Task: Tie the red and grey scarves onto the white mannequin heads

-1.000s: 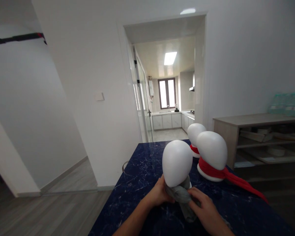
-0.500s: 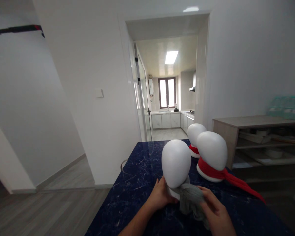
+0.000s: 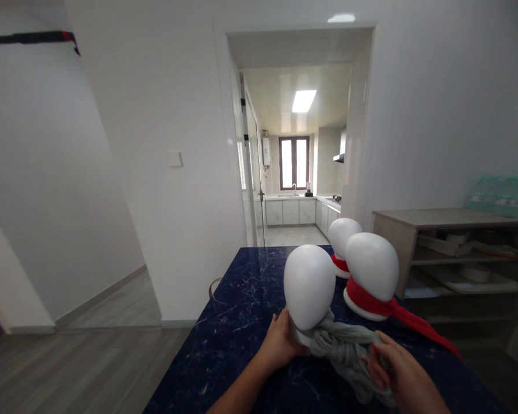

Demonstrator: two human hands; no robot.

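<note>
A smooth white mannequin head [image 3: 309, 284] stands on the dark blue marbled table. My left hand [image 3: 280, 341] is wrapped around its neck from the left, the fingertips partly hidden behind it. Around the lower neck runs a grey scarf [image 3: 340, 347], bunched at the front right, with loose folds trailing toward me. The fingers of my right hand [image 3: 399, 368] are closed on the scarf to the right of the neck. Just behind, a larger-looking white head [image 3: 373, 261] wears a red scarf [image 3: 366, 297], its tail lying to the right.
Farther back stands a third white head [image 3: 344, 234] with red cloth at its neck. The table [image 3: 237, 299] narrows toward a kitchen doorway. At the right is a shelf unit [image 3: 414, 215] with trays inside and wrapped bottles [image 3: 503, 195] on top.
My right hand has moved right and slightly down, drawing the grey scarf out from the neck into a longer stretch. My left hand stays at the neck.
</note>
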